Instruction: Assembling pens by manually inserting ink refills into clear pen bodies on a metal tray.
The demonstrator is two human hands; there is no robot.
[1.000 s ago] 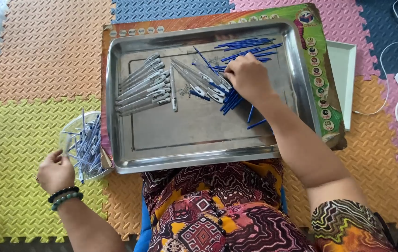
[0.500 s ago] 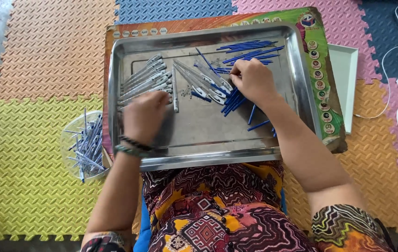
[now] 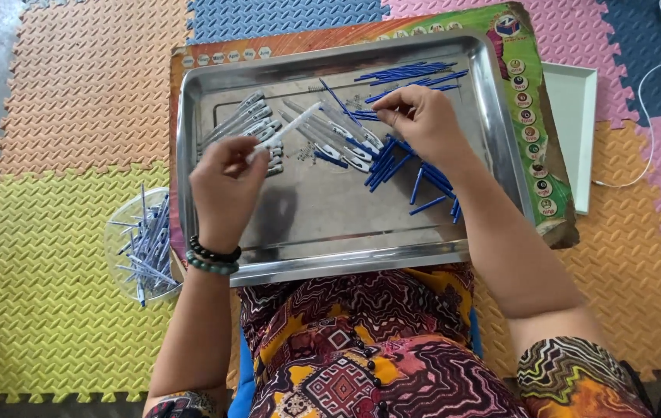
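Foam floor mats [image 3: 75, 101] in orange, yellow, blue and pink cover the floor, and on them lies a printed game board [image 3: 535, 116] carrying a large steel tray [image 3: 330, 232].

Within the tray, grey pen barrels [image 3: 241, 124] lie in a loose row toward its left edge, pens with blue ends [image 3: 338, 135] sit mid-tray, and blue caps [image 3: 412, 73] scatter toward the far right corner.

Off the tray's near left corner, a clear round tub [image 3: 140, 244] holds thin refills.

The left hand [image 3: 226, 186] is closed around one white pen barrel [image 3: 288, 128], its free end pointing to mid-tray.

The right hand [image 3: 419, 120] pinches something small I cannot make out.

To join the parts cleanly, I would hold the barrel steady and bring them together straight along its axis.
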